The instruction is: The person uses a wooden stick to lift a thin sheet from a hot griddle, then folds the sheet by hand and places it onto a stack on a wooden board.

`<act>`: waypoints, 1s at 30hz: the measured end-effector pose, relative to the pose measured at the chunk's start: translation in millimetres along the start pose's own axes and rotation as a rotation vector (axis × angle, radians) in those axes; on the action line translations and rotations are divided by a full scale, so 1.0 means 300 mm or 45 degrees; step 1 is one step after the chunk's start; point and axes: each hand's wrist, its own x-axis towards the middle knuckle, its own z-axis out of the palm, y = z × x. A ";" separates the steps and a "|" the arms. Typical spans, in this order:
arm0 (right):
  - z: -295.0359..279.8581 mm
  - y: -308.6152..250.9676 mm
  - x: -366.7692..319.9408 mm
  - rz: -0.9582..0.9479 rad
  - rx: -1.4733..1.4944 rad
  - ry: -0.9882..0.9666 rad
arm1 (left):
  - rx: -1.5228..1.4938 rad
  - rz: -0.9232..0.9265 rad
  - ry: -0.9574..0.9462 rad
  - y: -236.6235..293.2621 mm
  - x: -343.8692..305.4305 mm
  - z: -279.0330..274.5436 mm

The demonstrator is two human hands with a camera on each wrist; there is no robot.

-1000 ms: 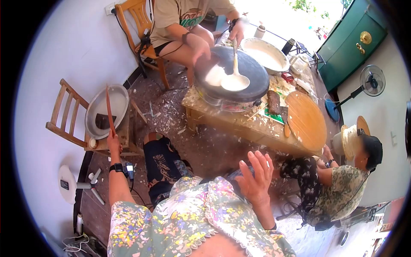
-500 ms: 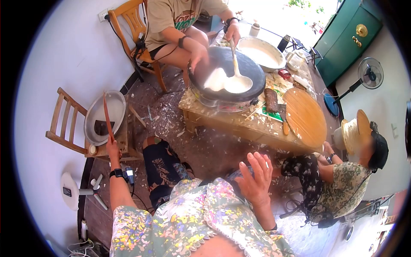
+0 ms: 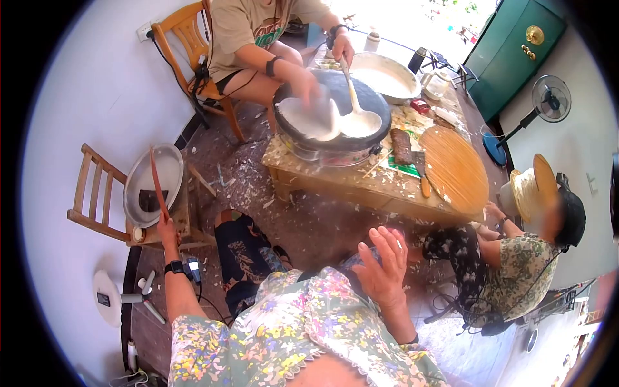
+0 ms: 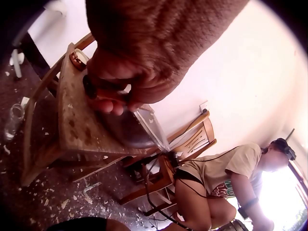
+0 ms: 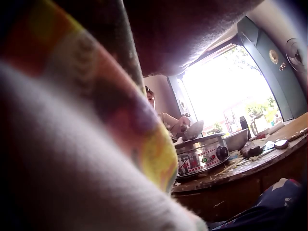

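My left hand [image 3: 169, 233] grips the lower end of a long, thin reddish-brown stick [image 3: 156, 177]. The stick slants up across a metal basin [image 3: 130, 193] that sits on a wooden chair [image 3: 95, 190]. A dark flat piece [image 3: 152, 201] lies in the basin. Seen from the left wrist, curled fingers [image 4: 113, 107] wrap the handle, whose dark end [image 4: 89, 87] pokes out. My right hand [image 3: 385, 267] is raised in front of my flowered top, fingers extended and holding nothing. The right wrist view is mostly filled by blurred cloth [image 5: 86, 134].
Across the low table [image 3: 322, 180], a person in a tan shirt [image 3: 248, 32] holds a ladle [image 3: 361, 122] over a round griddle [image 3: 374, 93] with white batter [image 3: 308, 121]. A round board [image 3: 454, 171] lies at the table's right end. Another person [image 3: 525, 271] sits at right.
The other person's free hand has swept over the griddle, and the white batter now covers more of its left side. My view has shifted slightly; both my hands keep their pose.
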 end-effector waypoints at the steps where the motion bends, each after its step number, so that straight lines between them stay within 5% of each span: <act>1: 0.000 0.002 0.001 0.004 0.009 0.010 | 0.011 0.001 0.002 0.001 0.001 0.003; 15: 0.014 0.015 0.012 0.016 0.058 0.176 | 0.020 -0.005 -0.048 0.026 -0.017 0.009; 21: 0.009 -0.005 0.008 0.018 0.138 0.158 | -0.023 0.277 0.123 -0.128 0.036 -0.003; 30: 0.018 0.005 0.006 0.025 0.170 0.161 | -0.011 0.066 0.101 -0.046 -0.028 -0.029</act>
